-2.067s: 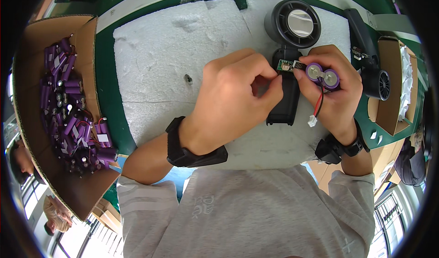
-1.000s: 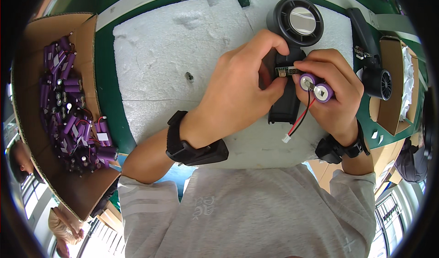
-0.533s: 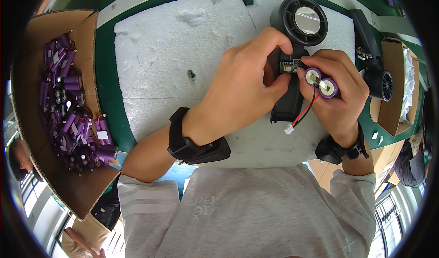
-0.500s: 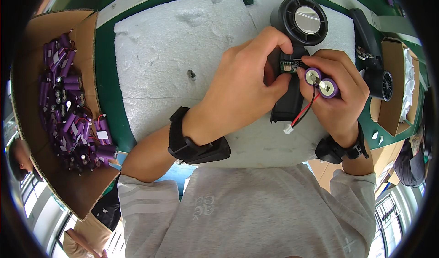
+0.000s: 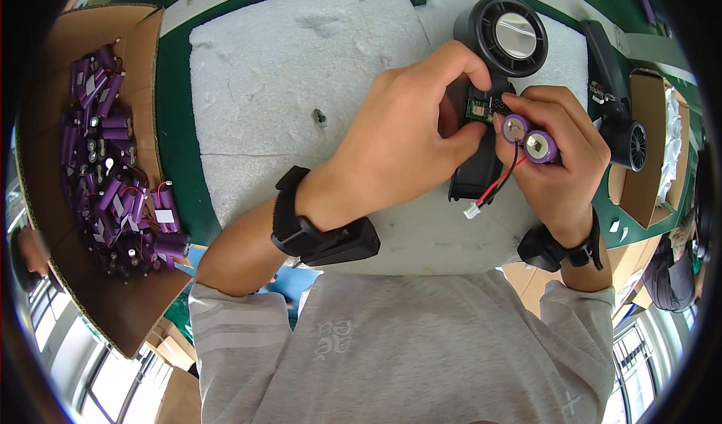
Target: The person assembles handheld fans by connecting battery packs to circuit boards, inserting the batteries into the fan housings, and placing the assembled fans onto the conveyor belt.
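Note:
A black handheld fan (image 5: 508, 37) lies on white foam, its round head away from me and its handle shell (image 5: 474, 180) pointing toward me. My left hand (image 5: 398, 127) grips the handle just below the head, finger and thumb on either side of a small green circuit board (image 5: 478, 109). In my right hand (image 5: 571, 149) is a battery pack (image 5: 540, 146) of two purple cells, held against the palm. The thumb and fingertips of that hand touch the board's right side. Red and black wires hang from the pack to a white connector (image 5: 471, 211), which is loose.
The foam sheet (image 5: 271, 86) covers a green table. At the left a cardboard box (image 5: 139, 33) holds many purple battery packs (image 5: 113, 191). On the right lie a second black fan (image 5: 626, 142) and an open carton (image 5: 639, 187) with white wrapping inside.
Both hands keep their hold on the fan and the battery pack. The fan and hands sit slightly further right in the view, and the board is tilted a little differently.

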`<state>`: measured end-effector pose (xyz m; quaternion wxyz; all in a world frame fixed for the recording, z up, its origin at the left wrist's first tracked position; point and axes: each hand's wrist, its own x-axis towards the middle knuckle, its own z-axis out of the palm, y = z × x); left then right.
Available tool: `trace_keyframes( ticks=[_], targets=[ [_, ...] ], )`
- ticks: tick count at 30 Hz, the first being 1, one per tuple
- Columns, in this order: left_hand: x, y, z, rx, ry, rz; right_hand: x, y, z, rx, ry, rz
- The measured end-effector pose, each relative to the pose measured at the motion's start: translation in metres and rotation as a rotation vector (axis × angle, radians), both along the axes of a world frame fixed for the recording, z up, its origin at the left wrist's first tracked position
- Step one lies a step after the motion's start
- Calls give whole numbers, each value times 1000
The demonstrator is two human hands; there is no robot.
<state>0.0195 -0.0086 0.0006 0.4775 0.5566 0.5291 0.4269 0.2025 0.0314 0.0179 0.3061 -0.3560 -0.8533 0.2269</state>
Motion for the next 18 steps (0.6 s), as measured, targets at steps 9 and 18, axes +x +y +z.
trace_keyframes(
  ticks=[9,18],
  targets=[
    [-15,10,-6,362,158,-156,0,5,-2,38,36,-37],
    [-14,10,1,302,241,-182,14,19,0,-453,222,-6]
  ],
)
